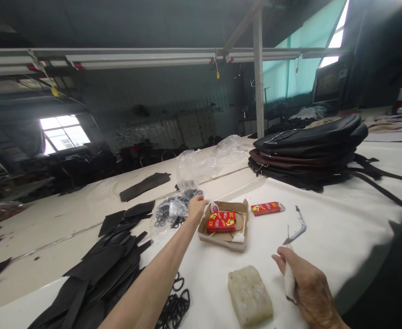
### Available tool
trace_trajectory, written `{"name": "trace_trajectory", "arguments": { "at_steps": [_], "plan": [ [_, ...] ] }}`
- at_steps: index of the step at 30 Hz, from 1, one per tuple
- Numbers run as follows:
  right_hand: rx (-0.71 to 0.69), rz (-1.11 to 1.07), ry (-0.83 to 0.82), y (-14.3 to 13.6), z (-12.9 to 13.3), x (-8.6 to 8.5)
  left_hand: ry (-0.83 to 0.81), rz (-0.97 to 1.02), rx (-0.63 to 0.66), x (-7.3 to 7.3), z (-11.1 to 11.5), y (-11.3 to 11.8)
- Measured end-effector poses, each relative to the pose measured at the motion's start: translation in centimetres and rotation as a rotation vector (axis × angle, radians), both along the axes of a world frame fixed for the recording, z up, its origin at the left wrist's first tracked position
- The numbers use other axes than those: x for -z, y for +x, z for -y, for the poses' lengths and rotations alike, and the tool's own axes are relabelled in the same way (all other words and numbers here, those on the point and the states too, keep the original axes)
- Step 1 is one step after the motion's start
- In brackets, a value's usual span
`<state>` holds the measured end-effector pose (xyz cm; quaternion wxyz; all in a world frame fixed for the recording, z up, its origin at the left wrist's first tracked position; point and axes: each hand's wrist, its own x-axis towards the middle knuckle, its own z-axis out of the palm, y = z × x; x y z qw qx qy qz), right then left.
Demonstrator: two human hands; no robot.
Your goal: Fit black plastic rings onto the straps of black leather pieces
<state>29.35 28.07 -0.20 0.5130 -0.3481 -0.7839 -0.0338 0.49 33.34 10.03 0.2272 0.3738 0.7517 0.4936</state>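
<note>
Right hand closed firmly around a pale-handled tool [290, 281], right hand [308, 285] low, tip pointed away, presumably to spare the fingers. An angled metal piece [300, 228] shows just beyond; whether it's joined on, I can't tell. Over to the left hand [197, 208], out at the corner of a shallow cardboard box [223, 243], fingertips together, though I can't tell whether they pinch anything. Inside, red-and-yellow packets [217, 224] (1 or 2, hard to say), probably corralled by those low walls. And 1 loose red packet [265, 209] lies just outside! Nearer, a pitted pale block [250, 297], seemingly parked within easy reach. Outward: black loops [178, 306] heaped, black flat pieces [108, 265] piled left, stacked dark bags [307, 148] farther right, perhaps freeing working room.
</note>
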Motion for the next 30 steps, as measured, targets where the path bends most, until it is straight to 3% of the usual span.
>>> {"name": "trace_trajectory", "arguments": {
  "at_steps": [6,15,23,30],
  "plan": [
    [0.022,0.044,-0.002,-0.2,-0.4,-0.3,-0.019,0.058,-0.022,1.8,-4.0,-0.4],
    [0.043,0.07,-0.007,-0.1,-0.3,-0.7,-0.054,0.05,0.06,4.6,-4.8,-0.8],
    [0.055,0.073,0.005,-0.1,-0.3,-0.7,-0.189,-0.05,0.187,4.7,-3.9,-0.7],
    [0.063,0.08,-0.086,-0.1,-0.1,-0.5,-0.207,-0.141,0.195,3.3,-3.4,-0.1]
  ]
}}
